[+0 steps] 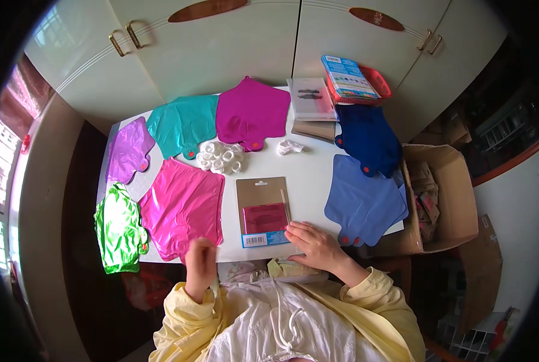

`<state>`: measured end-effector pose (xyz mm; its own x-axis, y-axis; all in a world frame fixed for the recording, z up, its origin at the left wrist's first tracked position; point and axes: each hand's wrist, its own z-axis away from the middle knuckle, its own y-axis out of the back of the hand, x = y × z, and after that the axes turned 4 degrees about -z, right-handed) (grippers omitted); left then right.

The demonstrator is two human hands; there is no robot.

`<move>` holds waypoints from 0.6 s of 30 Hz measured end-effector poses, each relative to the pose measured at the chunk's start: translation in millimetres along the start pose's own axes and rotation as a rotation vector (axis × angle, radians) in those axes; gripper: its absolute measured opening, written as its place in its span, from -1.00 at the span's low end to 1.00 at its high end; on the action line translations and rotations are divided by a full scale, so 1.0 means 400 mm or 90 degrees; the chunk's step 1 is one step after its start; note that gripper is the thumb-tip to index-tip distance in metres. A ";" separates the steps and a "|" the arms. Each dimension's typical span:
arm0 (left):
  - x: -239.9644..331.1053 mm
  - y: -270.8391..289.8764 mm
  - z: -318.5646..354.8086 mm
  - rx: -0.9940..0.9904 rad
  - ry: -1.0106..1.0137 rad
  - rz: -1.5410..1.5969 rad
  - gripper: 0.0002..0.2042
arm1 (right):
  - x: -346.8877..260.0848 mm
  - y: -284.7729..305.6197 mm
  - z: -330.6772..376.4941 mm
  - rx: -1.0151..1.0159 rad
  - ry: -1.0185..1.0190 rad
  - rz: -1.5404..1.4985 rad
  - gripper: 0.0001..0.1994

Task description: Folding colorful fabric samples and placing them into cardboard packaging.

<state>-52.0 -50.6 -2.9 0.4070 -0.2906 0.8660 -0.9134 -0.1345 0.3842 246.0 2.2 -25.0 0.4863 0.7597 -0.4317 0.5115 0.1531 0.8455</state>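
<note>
At the lower edge of the frame, an open, pale-yellow overshirt [366,323] with loose, wrinkled sleeves [188,323] covers a white patterned top [248,332] with white drawstrings [293,329].

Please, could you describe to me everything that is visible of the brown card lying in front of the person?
The card is a flat upright rectangle, brown and stiff-looking, like cardboard. It has a small hanging slot near its top edge and a blue-and-white band with a barcode along the bottom. A shiny, dark pink packet covers much of its lower half. It lies flat on the white table, near the front edge. The right hand's fingertips touch its lower right side.
</note>
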 end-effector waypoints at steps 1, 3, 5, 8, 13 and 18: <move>0.016 0.004 -0.007 -0.085 -0.060 -0.135 -0.75 | 0.001 -0.002 0.002 -0.002 0.002 0.001 -0.39; 0.075 -0.017 -0.030 -0.215 -0.182 -0.417 -0.60 | -0.001 -0.003 0.002 -0.005 0.006 0.004 -0.38; 0.047 -0.034 -0.022 -0.277 -0.302 -0.519 -0.68 | -0.008 0.000 0.002 0.001 0.013 0.009 -0.42; 0.005 -0.046 -0.011 -0.239 -0.339 -0.480 -0.70 | -0.005 -0.001 0.008 0.020 0.030 0.018 -0.48; -0.032 -0.055 -0.015 -0.188 -0.343 -0.415 -0.82 | -0.007 -0.001 0.016 0.037 0.034 0.007 -0.57; -0.018 -0.072 -0.016 -0.111 -0.223 -0.354 -0.92 | -0.011 -0.005 0.009 0.085 0.020 -0.006 -0.70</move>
<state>-28.4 -38.6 -18.2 0.7674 -0.5161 0.3805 -0.5426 -0.2064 0.8143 245.5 -3.7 -26.2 0.4597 0.7781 -0.4280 0.6072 0.0764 0.7909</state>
